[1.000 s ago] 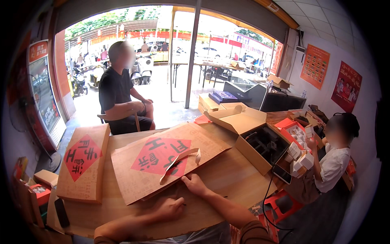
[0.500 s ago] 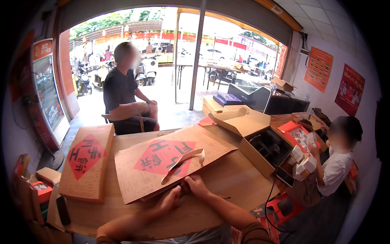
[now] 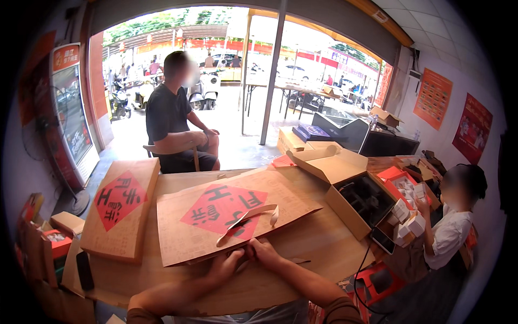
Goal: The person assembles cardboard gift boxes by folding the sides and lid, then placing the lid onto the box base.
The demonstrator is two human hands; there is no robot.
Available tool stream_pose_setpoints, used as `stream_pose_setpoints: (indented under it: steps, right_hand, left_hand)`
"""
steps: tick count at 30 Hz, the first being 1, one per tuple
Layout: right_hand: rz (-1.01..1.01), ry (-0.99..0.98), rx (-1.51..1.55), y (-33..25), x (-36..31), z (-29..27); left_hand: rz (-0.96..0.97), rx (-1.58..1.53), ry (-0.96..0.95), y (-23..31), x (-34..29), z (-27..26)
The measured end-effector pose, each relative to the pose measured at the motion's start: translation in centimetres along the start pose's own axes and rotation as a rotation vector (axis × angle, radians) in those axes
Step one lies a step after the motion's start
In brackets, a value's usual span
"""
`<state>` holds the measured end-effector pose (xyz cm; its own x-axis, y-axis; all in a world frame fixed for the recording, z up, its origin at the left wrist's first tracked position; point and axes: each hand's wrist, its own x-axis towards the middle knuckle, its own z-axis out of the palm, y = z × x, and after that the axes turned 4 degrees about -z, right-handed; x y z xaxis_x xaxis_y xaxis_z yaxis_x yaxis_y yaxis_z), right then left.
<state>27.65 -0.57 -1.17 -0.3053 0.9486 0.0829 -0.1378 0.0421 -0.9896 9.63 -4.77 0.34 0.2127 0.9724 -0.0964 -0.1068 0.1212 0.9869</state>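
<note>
A flat kraft paper gift bag (image 3: 178, 237) with a red diamond label lies on the wooden table in front of me. One pale handle strap (image 3: 249, 214) curves over its upper face. My left hand (image 3: 226, 263) and my right hand (image 3: 261, 252) meet at the bag's near edge, fingers closed. Between and below them shows part of a second tan strap (image 3: 243, 267), which both seem to pinch; the fingertips are partly hidden. A dark-tipped strap end (image 3: 300, 261) pokes out beside my right wrist.
Left of the bag lies a matching kraft box (image 3: 116, 240), with a black phone-like object (image 3: 84, 271) near it. An open carton (image 3: 348, 208) stands right. A seated person (image 3: 172, 116) is across the table; another person (image 3: 450, 232) at right handles small white boxes (image 3: 413, 224).
The whole scene has shifted slightly right in the picture. My hands stay together at the bag's near edge, and more of the tan strap shows beneath them.
</note>
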Motion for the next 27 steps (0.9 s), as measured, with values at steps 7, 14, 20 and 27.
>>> stream_pose_setpoints:
  steps: [7,14,20,27]
  right_hand:
    - [0.008,0.001,0.025,0.1,0.1,0.3]
    - [0.111,-0.159,-0.366,-3.6,-0.4,-1.5]
    - [-0.247,0.081,-0.161,-7.1,-1.7,-0.2]
    - [-0.875,-0.081,-1.244,-6.7,-1.5,-1.8]
  left_hand:
    - [-0.283,-0.272,-0.03,-2.0,1.5,-1.7]
    - [-0.257,-0.203,0.028,-2.3,1.6,-2.0]
    - [-0.242,-0.019,-0.025,-2.7,1.8,-2.0]
    - [-0.144,-0.125,-0.086,-0.2,1.1,-0.3]
